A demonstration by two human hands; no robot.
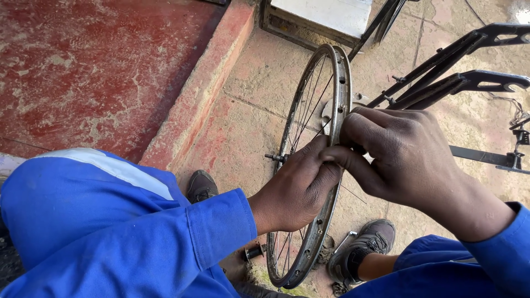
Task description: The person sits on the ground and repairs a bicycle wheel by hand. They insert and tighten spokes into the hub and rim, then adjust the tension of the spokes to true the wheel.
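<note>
so that's one bare bike wheel (309,165), two hands (295,190) on it, two shoes (201,186), one black bike frame (452,83) nearby

Wheel rim (335,83) upright between both hands, raised step (193,105) left of the grip, bicycle frame (447,72) right.

No packages, labels, signs or screens in view

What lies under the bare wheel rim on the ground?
Under the wheel rim: paved ground, two dark shoes and small metal parts. The left hand and right hand cover its middle stretch.
</note>
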